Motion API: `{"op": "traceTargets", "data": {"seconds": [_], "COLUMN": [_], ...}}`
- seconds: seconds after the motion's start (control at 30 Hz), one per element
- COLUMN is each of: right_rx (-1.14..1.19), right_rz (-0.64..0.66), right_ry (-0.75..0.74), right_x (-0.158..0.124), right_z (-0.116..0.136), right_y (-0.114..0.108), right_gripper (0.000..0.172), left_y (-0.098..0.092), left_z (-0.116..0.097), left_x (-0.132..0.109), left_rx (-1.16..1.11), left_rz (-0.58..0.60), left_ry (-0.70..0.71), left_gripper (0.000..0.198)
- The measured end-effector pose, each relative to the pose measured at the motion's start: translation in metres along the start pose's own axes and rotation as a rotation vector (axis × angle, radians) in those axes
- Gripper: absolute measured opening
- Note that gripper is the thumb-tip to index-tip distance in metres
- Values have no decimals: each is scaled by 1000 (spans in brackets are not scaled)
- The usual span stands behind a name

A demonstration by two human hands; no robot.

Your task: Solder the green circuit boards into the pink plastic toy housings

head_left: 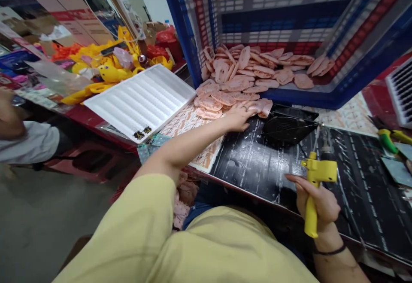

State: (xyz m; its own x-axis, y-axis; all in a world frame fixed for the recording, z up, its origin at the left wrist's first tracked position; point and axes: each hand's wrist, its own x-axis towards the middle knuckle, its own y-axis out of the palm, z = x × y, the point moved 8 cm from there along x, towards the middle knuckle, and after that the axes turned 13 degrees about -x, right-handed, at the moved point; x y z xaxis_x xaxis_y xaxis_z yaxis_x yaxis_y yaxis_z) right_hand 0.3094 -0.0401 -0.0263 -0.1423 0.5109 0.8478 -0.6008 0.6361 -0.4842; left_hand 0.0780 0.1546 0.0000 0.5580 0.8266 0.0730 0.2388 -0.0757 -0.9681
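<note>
My left hand [238,117] reaches to the front of a heap of flat pink plastic pieces [222,98]. Its fingers are stretched out and lie against the pieces, close to one pink piece [265,108] beside a black fan [286,128]. Whether the fingertips pinch anything does not show clearly. In my right hand [317,201] is a yellow pistol-shaped soldering gun [321,170], gripped by its handle. Its metal tip points away from me, just right of the fan, above the black mat [247,158].
A blue-framed basket [334,98] lined with striped mesh lies tipped, spilling pink pieces. To the left are a white ribbed tray [144,98] holding small black parts, and yellow toys [112,72]. Green-handled pliers [388,140] lie at right. Another person's arm [9,115] shows far left.
</note>
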Motion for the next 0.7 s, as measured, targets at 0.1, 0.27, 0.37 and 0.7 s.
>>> {"op": "traceTargets", "data": {"seconds": [0.1,0.27,0.37,0.7], "right_rx": [26,34,36,26], "right_rz": [-54,-54,-40,-31], "right_ry": [-90,-84,-65,-14], "right_x": [9,18,18,3], "right_z": [12,13,12,3], "right_y": [-7,-9,-8,-7], "right_gripper": [24,32,33,25], "left_y": [20,43,36,-18], "left_z": [-8,-6,-1,66], "left_x": [57,98,91,-23], "left_rx": [152,172,215,259], "left_rz": [120,191,129,114], "left_ry": [31,47,68,-145], "left_gripper": [79,70,64,60]}}
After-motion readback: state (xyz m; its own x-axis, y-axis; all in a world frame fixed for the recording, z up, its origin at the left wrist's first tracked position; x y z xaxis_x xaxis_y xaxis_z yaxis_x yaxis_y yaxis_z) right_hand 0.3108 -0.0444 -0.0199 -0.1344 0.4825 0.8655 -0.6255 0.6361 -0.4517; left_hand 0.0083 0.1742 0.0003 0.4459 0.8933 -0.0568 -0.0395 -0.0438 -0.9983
